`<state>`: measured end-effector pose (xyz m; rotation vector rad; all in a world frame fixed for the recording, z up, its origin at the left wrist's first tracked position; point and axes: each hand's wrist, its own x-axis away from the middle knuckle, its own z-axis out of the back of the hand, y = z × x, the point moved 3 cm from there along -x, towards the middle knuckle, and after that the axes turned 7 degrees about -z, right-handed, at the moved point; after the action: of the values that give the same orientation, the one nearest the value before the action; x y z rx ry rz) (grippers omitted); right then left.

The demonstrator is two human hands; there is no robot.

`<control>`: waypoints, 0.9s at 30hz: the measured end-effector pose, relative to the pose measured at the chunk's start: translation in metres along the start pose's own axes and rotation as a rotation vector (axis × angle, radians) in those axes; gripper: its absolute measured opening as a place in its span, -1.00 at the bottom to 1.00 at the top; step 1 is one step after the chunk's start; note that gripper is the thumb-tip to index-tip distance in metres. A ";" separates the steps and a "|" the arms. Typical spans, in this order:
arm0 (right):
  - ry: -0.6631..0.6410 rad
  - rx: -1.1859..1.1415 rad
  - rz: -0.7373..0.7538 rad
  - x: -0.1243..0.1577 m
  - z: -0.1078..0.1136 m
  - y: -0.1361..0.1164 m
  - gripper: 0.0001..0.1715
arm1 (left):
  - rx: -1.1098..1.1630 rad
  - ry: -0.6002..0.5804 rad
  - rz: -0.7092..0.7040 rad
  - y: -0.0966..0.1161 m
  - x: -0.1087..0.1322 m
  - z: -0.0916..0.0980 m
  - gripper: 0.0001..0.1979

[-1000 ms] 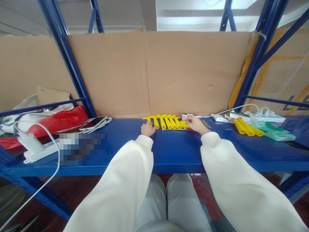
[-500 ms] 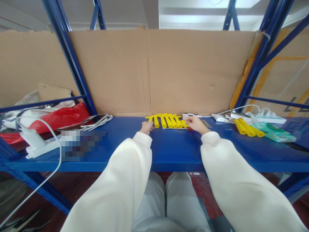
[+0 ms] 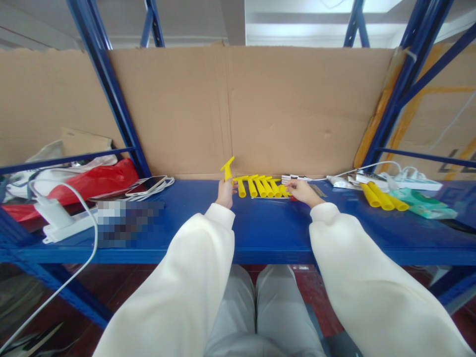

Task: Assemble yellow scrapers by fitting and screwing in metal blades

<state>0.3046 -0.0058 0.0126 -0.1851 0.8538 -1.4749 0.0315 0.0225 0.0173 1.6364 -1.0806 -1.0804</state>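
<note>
My left hand (image 3: 225,193) is closed round the stem of one yellow T-shaped plastic piece (image 3: 227,167) and holds it upright above the blue shelf (image 3: 260,233). Just to its right, a row of several more yellow pieces (image 3: 260,186) lies side by side against the cardboard back wall (image 3: 260,109). My right hand (image 3: 302,191) rests at the right end of that row, fingers curled on the last piece; a small red thing shows under it. Both arms wear white sleeves.
Further yellow tubes (image 3: 381,196), a green packet (image 3: 424,202) and a white power strip (image 3: 409,179) lie at the right. A phone with a white cable (image 3: 147,185), a red bag (image 3: 85,181) and another power strip (image 3: 63,223) sit at the left. Blue uprights (image 3: 107,94) flank the bay.
My left hand has picked the leftmost yellow piece out of the row and stood it upright. My right hand has stayed at the row's right end.
</note>
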 end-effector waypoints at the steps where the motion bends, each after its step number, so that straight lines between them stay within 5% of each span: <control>1: -0.003 0.003 -0.002 0.000 0.000 0.000 -0.69 | 0.065 -0.022 -0.029 0.003 0.002 -0.001 -0.95; 10: -0.005 -0.029 0.025 0.001 0.000 -0.002 -0.72 | 0.247 -0.235 0.037 0.008 0.020 -0.013 -0.75; 20: -0.009 0.058 0.044 0.001 0.002 -0.003 -0.73 | 0.096 -0.163 -0.133 0.010 0.020 -0.013 -0.76; 27: -0.183 0.314 -0.012 0.002 0.011 0.004 -0.86 | -0.084 -0.111 -0.212 0.015 0.025 -0.012 -0.79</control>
<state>0.3145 -0.0112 0.0170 -0.0882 0.4677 -1.5558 0.0462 -0.0027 0.0300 1.6674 -0.9333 -1.3501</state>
